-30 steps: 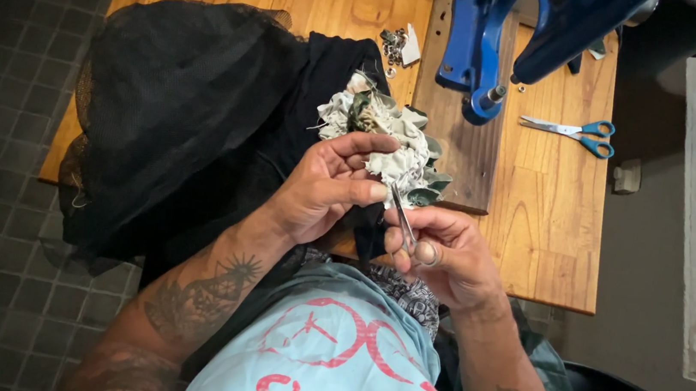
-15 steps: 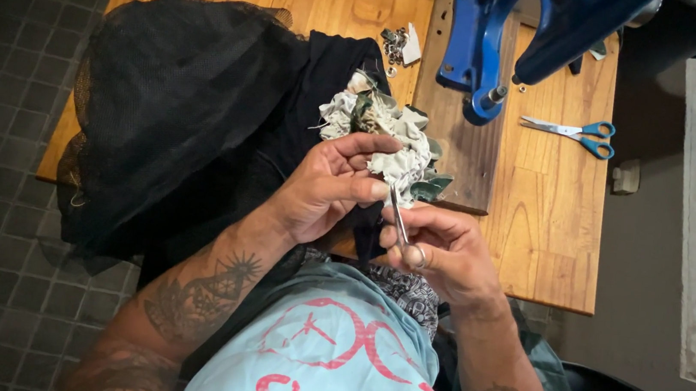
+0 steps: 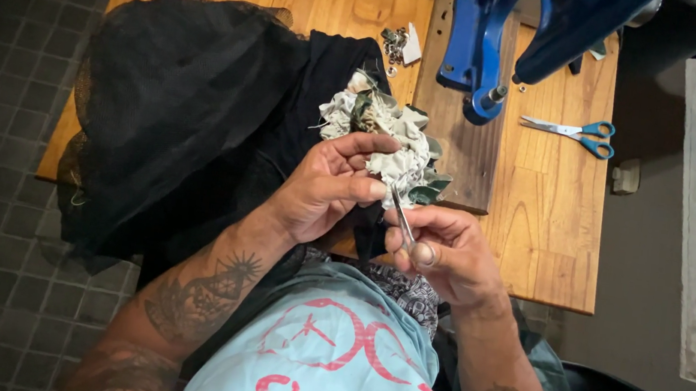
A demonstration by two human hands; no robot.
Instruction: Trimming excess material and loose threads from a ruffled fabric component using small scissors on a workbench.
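My left hand [image 3: 330,187] grips a bunched ruffle of pale green and white patterned fabric [image 3: 389,135], with thumb and fingers pinching its lower edge. My right hand [image 3: 444,250] holds small metal scissors [image 3: 403,221], their blades pointing up into the ruffle right by my left fingertips. Black fabric with a large black mesh piece [image 3: 176,108] lies under and to the left of both hands, draped over the wooden table [image 3: 546,234].
A blue hand press [image 3: 489,46] stands on a dark wooden board [image 3: 464,160] at the back. Blue-handled scissors [image 3: 574,133] lie to its right. Small metal fittings [image 3: 395,45] sit near the table's far edge. Dark tiled floor lies to the left, a window frame to the right.
Both hands stay almost still. The scissors in my right hand have shifted slightly at the edge of the ruffle.
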